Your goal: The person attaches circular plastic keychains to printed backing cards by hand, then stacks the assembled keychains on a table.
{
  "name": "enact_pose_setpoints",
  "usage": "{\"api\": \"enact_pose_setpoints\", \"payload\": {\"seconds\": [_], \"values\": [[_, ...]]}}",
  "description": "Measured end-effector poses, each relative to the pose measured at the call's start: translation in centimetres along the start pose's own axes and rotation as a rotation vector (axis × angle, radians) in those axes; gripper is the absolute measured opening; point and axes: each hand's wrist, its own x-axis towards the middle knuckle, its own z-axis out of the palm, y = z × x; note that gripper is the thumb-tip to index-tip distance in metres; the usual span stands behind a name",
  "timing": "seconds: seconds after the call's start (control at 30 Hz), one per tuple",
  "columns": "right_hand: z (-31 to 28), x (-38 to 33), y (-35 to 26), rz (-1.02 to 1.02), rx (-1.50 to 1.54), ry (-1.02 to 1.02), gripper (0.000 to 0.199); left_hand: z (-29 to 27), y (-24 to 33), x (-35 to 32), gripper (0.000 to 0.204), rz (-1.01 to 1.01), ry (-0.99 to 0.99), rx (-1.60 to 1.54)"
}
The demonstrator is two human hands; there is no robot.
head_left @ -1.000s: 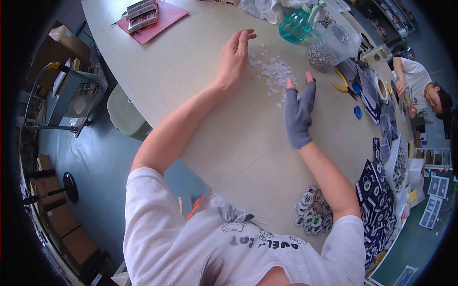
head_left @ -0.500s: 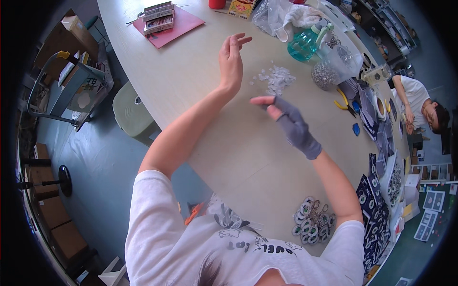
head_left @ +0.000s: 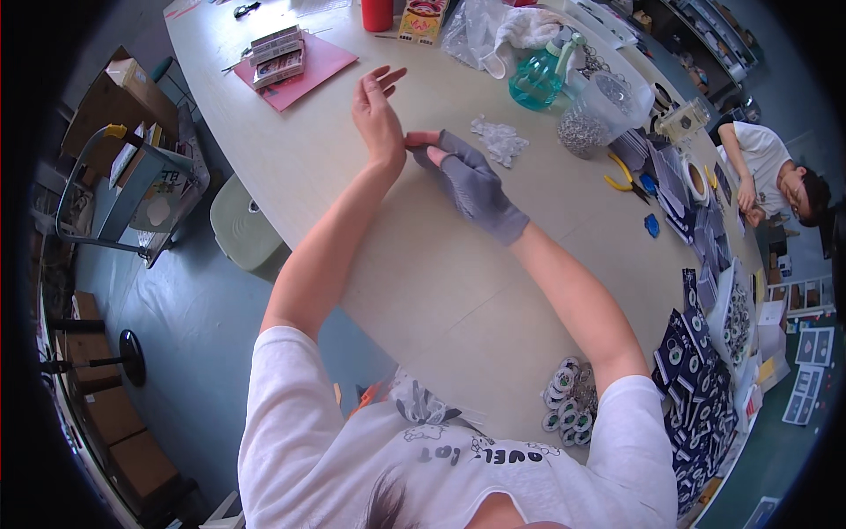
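I'm seeing a white short-sleeved T-shirt (head_left: 441, 467) with a grey printed graphic across the chest. My left hand (head_left: 377, 119) is bare; my right hand (head_left: 471, 181) wears a grey fingerless glove (head_left: 483, 189), cuff at the wrist.

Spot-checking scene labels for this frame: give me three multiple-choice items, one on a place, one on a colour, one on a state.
1. Where does the pile of small clear bags lie?
A. just beyond the gloved right hand
B. on the pink mat
C. on the stool

2. What colour is the spray bottle?
A. red
B. teal
C. yellow

3. How do the hands stand?
A. both flat on the table
B. far apart
C. left hand raised with fingers spread, right fingertips meeting it at the wrist side

Key: 1 A, the bags sit on the table past the glove. 2 B, its body is translucent teal. 3 C, the hands touch above the table.
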Motion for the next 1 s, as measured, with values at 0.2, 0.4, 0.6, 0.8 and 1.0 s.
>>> {"api": "enact_pose_setpoints", "payload": {"seconds": [0.2,0.4,0.6,0.8,1.0], "values": [[-6.6,3.3,0.0,-0.146,-0.133,0.496,0.032,-1.1,-1.6,1.4,0.037,-0.041,0.082,0.003],[-8.1,-6.3,-9.7,-0.105,0.014,0.209,0.034,-1.8,0.5,-0.1,0.038,0.033,-0.060,0.265],[-9.5,-24.2,-20.0,0.141,-0.866,0.265,0.039,-0.3,1.3,-2.3,0.037,0.081,-0.375,0.261],[-7.4,-44.0,-18.3,0.207,-0.781,0.663,0.047,5.5,8.4,-11.6,0.081,0.339,-1.484,0.405],[0.7,-48.6,-12.7,0.331,-1.320,0.634,0.105,7.2,13.7,-27.9,0.104,0.506,-2.140,0.409]]}}
